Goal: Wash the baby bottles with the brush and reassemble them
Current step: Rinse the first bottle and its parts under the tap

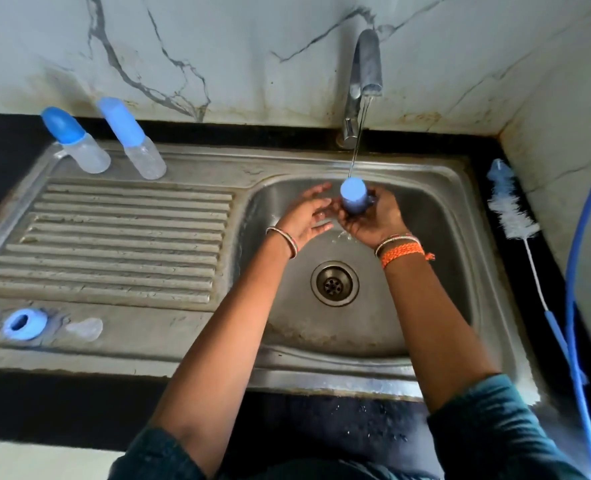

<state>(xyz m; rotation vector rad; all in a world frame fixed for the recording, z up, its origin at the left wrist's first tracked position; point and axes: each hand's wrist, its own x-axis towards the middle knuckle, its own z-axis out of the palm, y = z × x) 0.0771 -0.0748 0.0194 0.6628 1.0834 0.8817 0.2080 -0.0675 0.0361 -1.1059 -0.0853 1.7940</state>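
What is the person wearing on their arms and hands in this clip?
Both hands are bare, without gloves. The left hand has a thin metal bangle at the wrist. The right hand has thin bangles and a braided orange band with a small tassel. Dark teal sleeves are pushed up near both elbows.

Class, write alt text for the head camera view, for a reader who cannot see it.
Over a steel sink, the right hand holds a blue bottle cap under the running tap, the left hand open beside it. Two capped baby bottles stand on the drainboard; a blue ring and clear teat lie at its front edge. A bottle brush lies on the right counter.
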